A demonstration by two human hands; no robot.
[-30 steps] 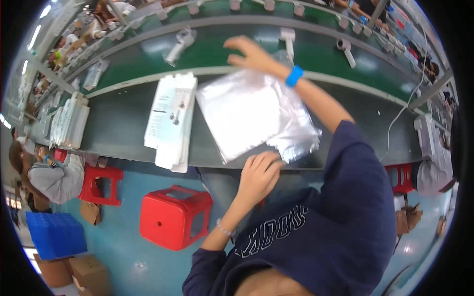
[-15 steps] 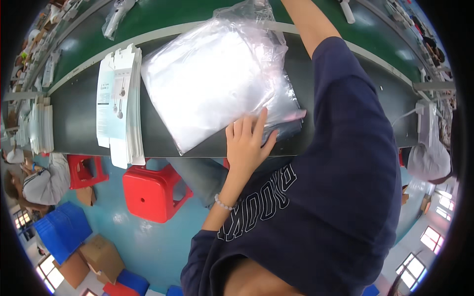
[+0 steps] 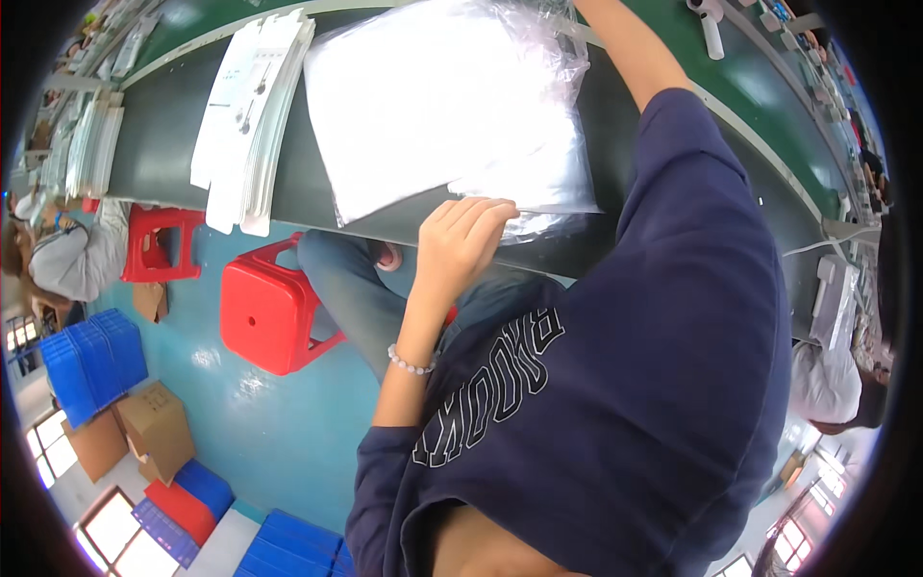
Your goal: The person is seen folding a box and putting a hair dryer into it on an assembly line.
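A stack of clear plastic bags (image 3: 413,106) lies on the dark bench, its surface washed out white by glare. At the near edge of the bags is my left hand (image 3: 461,236), its fingers curled together and closed on the plastic there. The fingertips are partly hidden, so how many layers they hold cannot be made out. My right arm stretches away over the far right side of the bags, and the right hand lies beyond the top of the picture. Left of the bags stands a stack of flat white printed cartons (image 3: 236,125).
A green conveyor belt (image 3: 760,115) runs behind the bench, with a white handheld device (image 3: 710,34) on it. Below left stand a red stool (image 3: 264,313), cardboard boxes (image 3: 154,423) and blue crates (image 3: 94,361). People sit at both sides.
My left hand has gone from spread fingers on top of the bags to curled fingers at their near edge. The view has shifted, and the right arm still reaches far forward.
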